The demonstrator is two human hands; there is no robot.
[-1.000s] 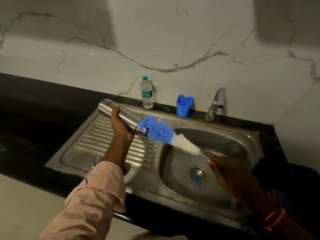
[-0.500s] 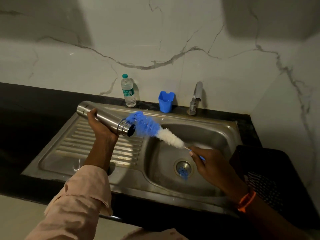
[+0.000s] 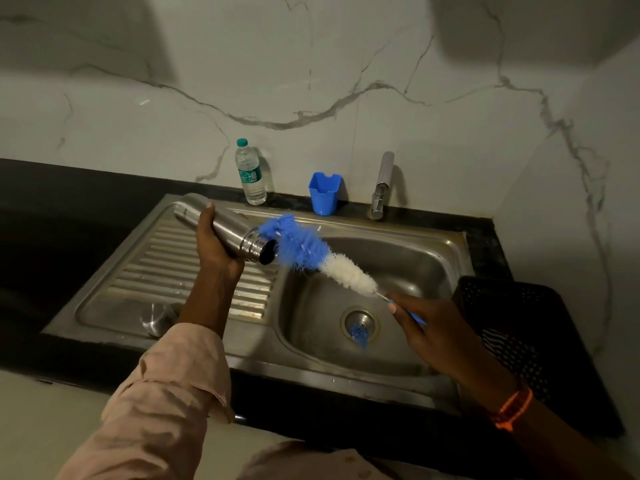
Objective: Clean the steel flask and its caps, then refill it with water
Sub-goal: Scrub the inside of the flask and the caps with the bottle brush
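My left hand (image 3: 215, 249) grips the steel flask (image 3: 239, 233) on its side above the drainboard, its open threaded mouth facing right. My right hand (image 3: 429, 327) holds the thin handle of a bottle brush (image 3: 317, 254) with blue and white bristles. The whole brush head is outside the flask, its blue tip just beside the mouth, over the basin's left edge. A steel cap (image 3: 156, 318) lies on the drainboard near my left forearm. A blue piece (image 3: 358, 332) sits on the drain in the basin; I cannot tell what it is.
The steel sink (image 3: 446, 258) is set in a black counter against a marble wall. A plastic water bottle (image 3: 250, 173), a blue holder cup (image 3: 323, 192) and the tap (image 3: 382, 185) stand along the back edge. A black perforated basket (image 3: 519, 323) sits at the right.
The brush has come out of the flask's mouth and now sits fully outside it. The view has shifted, so the sink appears further left and lower.
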